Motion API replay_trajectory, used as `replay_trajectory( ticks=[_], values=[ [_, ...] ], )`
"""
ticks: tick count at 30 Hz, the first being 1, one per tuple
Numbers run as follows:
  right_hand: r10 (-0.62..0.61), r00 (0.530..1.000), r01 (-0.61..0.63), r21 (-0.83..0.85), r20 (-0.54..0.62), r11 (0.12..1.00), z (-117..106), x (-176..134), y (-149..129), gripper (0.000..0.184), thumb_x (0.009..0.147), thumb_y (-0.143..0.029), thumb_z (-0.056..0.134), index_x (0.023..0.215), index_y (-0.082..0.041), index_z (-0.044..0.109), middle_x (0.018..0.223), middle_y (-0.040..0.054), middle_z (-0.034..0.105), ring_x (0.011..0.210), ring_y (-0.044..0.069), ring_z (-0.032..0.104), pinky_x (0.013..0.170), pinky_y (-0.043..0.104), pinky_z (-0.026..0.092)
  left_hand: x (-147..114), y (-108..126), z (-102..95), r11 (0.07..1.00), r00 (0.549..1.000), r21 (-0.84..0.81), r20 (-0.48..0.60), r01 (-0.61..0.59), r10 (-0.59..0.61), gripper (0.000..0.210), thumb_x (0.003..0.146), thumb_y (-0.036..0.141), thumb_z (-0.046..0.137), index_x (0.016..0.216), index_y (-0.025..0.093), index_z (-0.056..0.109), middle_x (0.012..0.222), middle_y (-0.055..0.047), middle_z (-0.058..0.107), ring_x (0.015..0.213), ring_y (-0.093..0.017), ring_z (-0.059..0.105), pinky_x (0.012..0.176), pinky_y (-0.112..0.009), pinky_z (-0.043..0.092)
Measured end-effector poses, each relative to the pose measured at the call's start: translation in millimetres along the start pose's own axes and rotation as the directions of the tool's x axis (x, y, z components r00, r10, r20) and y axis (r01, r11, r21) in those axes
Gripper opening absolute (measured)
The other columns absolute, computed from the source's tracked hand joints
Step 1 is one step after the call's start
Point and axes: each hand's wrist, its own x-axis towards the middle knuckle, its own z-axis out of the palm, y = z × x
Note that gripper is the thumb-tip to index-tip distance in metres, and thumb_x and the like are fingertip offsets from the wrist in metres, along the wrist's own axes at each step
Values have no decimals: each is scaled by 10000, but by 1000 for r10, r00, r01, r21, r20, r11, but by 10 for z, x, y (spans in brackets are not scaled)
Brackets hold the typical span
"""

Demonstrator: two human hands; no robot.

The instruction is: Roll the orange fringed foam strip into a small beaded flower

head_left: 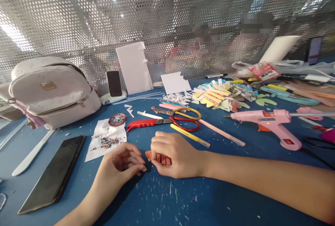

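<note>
My right hand (175, 154) is closed around a small orange striped piece (163, 159) with dark lines across it. Its pointed end pokes out past my fingers on the left, and the rest is partly covered. Just left of it, my left hand (123, 165) is curled with thumb and fingertips nearly together; anything between them is hidden. Beyond my hands lie red-handled cutters (142, 124), scissors with yellow and red handles (187, 119) and a yellow marker (190, 135). A white paper (91, 151) with dark bits and a round dish of beads (117, 119) is left of them.
A pink glue gun (269, 119) rests at right with its cord. Behind it is a pile of coloured paper pieces (217, 95). Far left are a backpack (52, 93), a phone (53, 172) and a white plastic knife (32, 152). A perforated metal screen (167, 20) closes the back.
</note>
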Motion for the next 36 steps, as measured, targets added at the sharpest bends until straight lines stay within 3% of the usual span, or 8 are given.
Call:
replay_trajectory(
  ticks=[36],
  values=[
    [14, 1000, -14, -39, 19, 999, 31, -11, 14, 115, 787, -127, 536, 742, -201, 461, 689, -17, 500, 648, 140, 393, 583, 271, 324, 8, -10, 5, 999, 1000, 38, -3, -25, 25, 207, 678, 175, 800, 802, 182, 635, 692, -3, 708, 629, -151, 680, 596, -253, 572]
  ],
)
